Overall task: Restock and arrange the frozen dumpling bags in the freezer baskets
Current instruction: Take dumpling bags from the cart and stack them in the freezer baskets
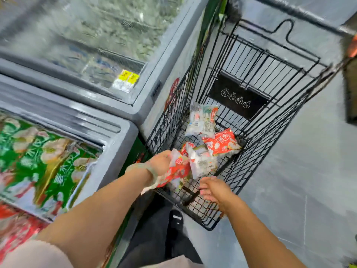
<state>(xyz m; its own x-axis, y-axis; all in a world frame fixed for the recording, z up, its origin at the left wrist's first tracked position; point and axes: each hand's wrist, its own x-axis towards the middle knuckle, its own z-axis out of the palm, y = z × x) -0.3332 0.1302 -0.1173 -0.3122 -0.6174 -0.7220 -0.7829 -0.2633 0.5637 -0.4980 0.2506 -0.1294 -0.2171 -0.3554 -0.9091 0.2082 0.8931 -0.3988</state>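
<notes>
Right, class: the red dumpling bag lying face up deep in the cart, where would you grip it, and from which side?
Grip the red bag by its near edge, coming down from above with the open right hand: it lies roughly flat, face up, and the wire walls of the cart likely block any sideways reach.

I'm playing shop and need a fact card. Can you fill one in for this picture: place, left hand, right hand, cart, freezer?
place: shop aisle, freezer next to a cart
left hand: holds a red bag over the cart
right hand: open, holding nothing, over the cart
cart: other bags, red and white, lie inside
freezer: green bags inside
</notes>
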